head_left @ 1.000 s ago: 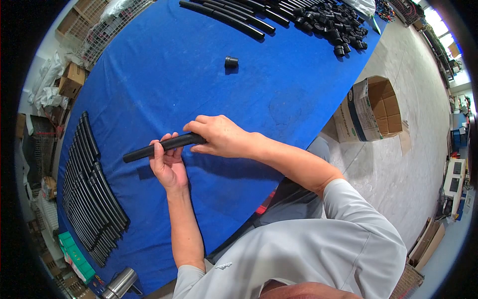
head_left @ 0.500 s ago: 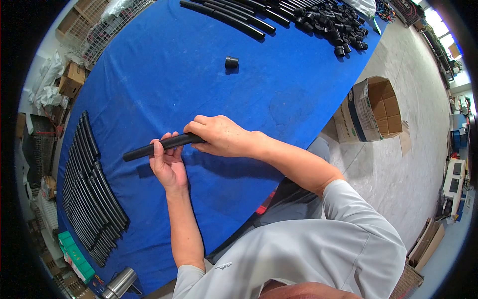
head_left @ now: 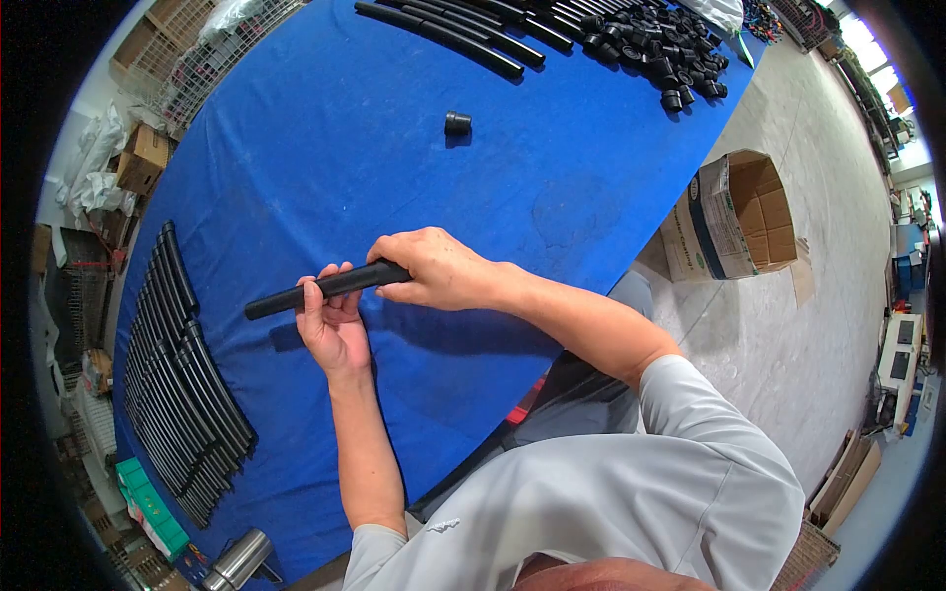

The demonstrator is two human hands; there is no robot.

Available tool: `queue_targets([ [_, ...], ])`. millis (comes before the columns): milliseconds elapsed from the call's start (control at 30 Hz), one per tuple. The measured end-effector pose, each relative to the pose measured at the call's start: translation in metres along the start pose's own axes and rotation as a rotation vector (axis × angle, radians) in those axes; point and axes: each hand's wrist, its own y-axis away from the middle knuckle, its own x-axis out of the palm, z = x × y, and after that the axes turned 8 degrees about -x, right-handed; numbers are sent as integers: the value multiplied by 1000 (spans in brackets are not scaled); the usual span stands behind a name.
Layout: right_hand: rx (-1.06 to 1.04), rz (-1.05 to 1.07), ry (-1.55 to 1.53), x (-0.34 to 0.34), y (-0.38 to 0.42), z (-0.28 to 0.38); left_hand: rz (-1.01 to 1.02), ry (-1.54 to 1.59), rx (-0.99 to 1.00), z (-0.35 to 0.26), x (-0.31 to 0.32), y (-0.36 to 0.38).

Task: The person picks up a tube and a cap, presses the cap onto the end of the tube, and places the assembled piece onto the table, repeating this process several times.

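Note:
A black tube (head_left: 276,303) lies level across both hands above the blue cloth. My left hand (head_left: 335,320) grips it near the middle, palm up, thumb in front and fingers behind. My right hand (head_left: 434,266) is closed round its right end, where a thicker black piece, perhaps a cap, shows between thumb and fingers. A single black cap (head_left: 457,123) rests on the cloth farther off. To the left lie rows of black tubes (head_left: 182,384), side by side.
The blue cloth (head_left: 296,177) covers the table. More black tubes (head_left: 463,39) and a heap of black caps (head_left: 670,59) lie at the far edge. A green bin (head_left: 150,507) and a metal mug (head_left: 236,559) stand at lower left. An open cardboard box (head_left: 709,222) sits off the right edge.
My right thumb and fingers have shifted slightly on the tube's right end, so more of that end shows. The left hand and the tube have barely moved.

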Motion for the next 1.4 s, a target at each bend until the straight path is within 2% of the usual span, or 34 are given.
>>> queue_targets([
  [67, 14, 3, -51, -2, -1, -3, 12, 6, 3, 0, 1, 1],
  [167, 494, 138, -452, -20, -10, 15, 38, 13, 14, 0, 6, 3],
  [200, 480, 115, -491, -18, -9, 12, 48, 15, 20, 0, 7, 3],
  [300, 425, 57, -335, -10, -7, 14, 34, 23, 21, 0, 6, 2],
  [400, -137, -131, 140, 4, -3, -1, 17, 37, 8, 0, 1, 0],
  [500, -96, -87, 107, 3, 0, 1, 33, 33, -14, -1, 0, 1],
  [567, 144, 36, -83, -6, -3, 3, -54, 36, -17, 2, 5, 0],
  [600, 533, 146, -455, -17, -10, 14, -54, 9, -25, 2, 7, -1],
  [633, 586, 140, -470, -17, -10, 14, -55, 10, -18, 3, 9, 1],
  [700, 11, -8, 95, -8, -5, -4, -156, -42, 23, 4, 25, -1],
  [733, -64, 29, 116, -11, -3, 3, -139, -28, 1, 3, 25, 3],
  [800, -36, 76, 166, -10, -3, 8, -129, -8, 13, 8, 19, -1],
  [833, -29, 10, 166, -5, -2, 5, -106, 10, 11, 7, 24, -1],
  [900, 133, 33, 58, -10, -7, 19, -15, -21, 34, 5, 22, 0],
  [1000, 532, 111, -300, -8, -13, 24, 57, 10, 1, -1, 9, 1],
  [1167, 425, 202, -299, -12, -11, 19, 201, 28, -42, -4, 4, 2],
  [1267, 412, 263, -306, -15, -11, 20, 299, -88, -94, -13, 12, 11],
  [1300, 419, 284, -315, -16, -11, 21, 284, -114, -115, -16, 15, 15],
  [1400, 263, 213, -252, -14, -8, 15, 187, -189, -142, -33, 28, 35],
])
